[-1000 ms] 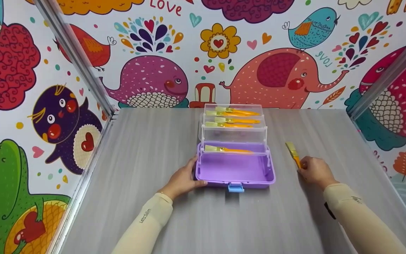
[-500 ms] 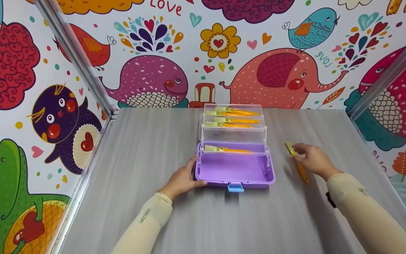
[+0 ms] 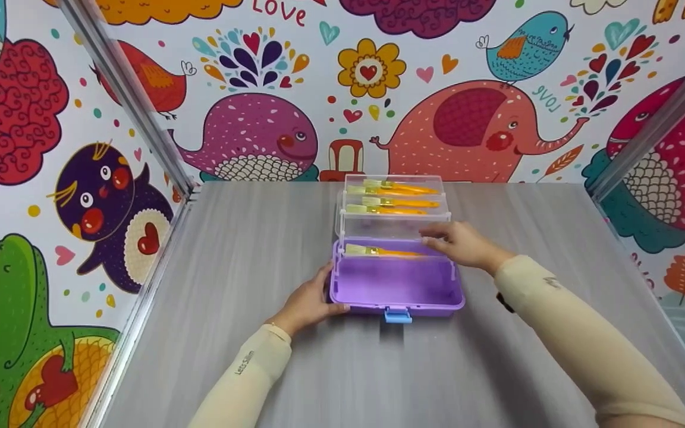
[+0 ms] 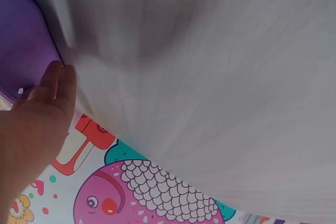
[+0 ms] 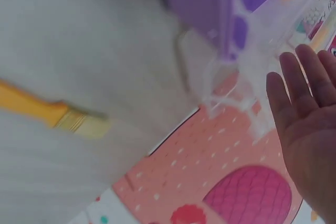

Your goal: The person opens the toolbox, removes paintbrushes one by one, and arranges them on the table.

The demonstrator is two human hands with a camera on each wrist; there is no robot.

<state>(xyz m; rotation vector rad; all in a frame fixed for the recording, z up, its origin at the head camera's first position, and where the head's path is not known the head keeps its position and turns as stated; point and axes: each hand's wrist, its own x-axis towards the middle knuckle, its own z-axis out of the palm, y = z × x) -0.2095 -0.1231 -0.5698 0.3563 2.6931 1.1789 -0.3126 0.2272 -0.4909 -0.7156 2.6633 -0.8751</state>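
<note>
At the left, the left hand (image 3: 305, 306) is steadying the purple box (image 3: 396, 288), its grip clamping the front-left corner with the thumb at the front edge. At centre, the box is standing open on the bench (image 3: 247, 238), its blue latch (image 3: 398, 316) facing the person. Its clear front tray (image 3: 390, 260) is carrying one brush (image 3: 385, 252), bristles pointing left; further brushes (image 3: 408, 203) are lying in the tiers behind. At the right, the right hand (image 3: 461, 244) is hanging over that tray's right end, its fingers standing apart and holding nothing visible; contact with the tray cannot be told.

In this inspector's judgement, the step in hand is concerning the front tray and its brush. If the brush is being fetched, the next move is calling for thumb and fingers closing on the handle while the left hand is bracing the box.

As to views, the left wrist camera is showing fingers lying along the box's outer wall near the bench, which the head camera is largely concealing. The right wrist camera, somewhat blurred, is showing straight fingers and a loose brush (image 5: 52, 113) lying on the bench beside the box; in the head view the right arm is apparently covering it.
</note>
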